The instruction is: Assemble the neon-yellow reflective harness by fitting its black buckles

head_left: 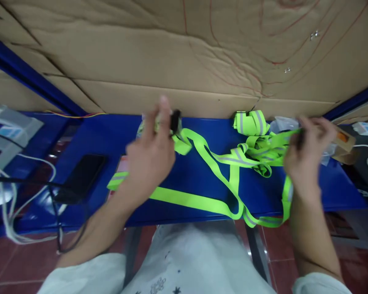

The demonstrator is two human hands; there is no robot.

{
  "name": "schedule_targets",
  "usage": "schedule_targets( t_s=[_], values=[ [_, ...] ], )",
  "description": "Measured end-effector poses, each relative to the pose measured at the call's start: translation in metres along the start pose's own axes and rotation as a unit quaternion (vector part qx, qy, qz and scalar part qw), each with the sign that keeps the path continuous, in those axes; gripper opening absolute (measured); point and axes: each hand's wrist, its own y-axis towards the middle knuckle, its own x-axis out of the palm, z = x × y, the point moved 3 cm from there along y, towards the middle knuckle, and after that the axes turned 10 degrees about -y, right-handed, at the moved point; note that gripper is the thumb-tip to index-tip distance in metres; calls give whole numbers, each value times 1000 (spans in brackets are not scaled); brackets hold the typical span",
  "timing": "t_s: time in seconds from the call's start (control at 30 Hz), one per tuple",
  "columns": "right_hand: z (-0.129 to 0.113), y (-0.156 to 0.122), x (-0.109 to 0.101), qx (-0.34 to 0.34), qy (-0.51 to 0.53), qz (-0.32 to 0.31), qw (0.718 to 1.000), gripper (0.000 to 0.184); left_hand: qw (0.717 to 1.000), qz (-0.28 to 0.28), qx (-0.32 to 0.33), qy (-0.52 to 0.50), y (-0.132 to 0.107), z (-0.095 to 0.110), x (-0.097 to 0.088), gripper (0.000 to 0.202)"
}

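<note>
My left hand [150, 157] is raised over the blue table with its fingers smeared by motion. A small black piece [175, 121] shows at its fingertips, and whether they grip it I cannot tell. Beside it lies part of a neon yellow-green strap with a grey reflective stripe [190, 198], which loops across the table and hangs over the front edge. My right hand [306, 159] is closed on the strap at the right, with another dark piece by its thumb. Tangled strap bunches left of that hand, below a rolled strap [250, 123].
A black phone [84, 175] and white cables [10, 220] lie on the left, near a grey box [16, 130]. A cardboard panel [141, 61] stands along the back. Clear plastic bags [283, 123] and a small brown box [345, 141] sit on the right.
</note>
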Motion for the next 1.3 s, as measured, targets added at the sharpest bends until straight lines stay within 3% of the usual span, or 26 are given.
schedule_targets(
  t_s=[0.07,0.13,0.2,0.27,0.4,0.53,0.8,0.97,1.3],
  values=[
    [-58,-7,28,-77,62,-57,993,60,993,-107,45,25,-13,25,29,70],
    [-102,-18,47,-119,124,-111,979,63,984,-165,71,19,-27,41,51,70],
    [-131,-26,59,-172,170,-158,957,58,976,-202,85,-3,-37,48,66,71],
    [-143,-31,69,-205,190,-181,943,51,972,-224,66,-25,-43,48,75,72],
    [-143,-37,88,-186,156,-189,952,50,963,-258,15,-73,-46,42,84,75],
    [-136,-45,97,-166,114,-168,965,56,960,-247,14,-129,-49,39,89,79],
    [-134,-52,93,-169,131,-176,961,62,963,-217,41,-157,-54,38,91,75],
    [-135,-52,89,-159,171,-179,956,65,962,-230,39,-142,-51,37,90,78],
    [-126,-45,92,-156,176,-149,961,44,959,-239,55,-142,-53,38,91,86]
  ],
)
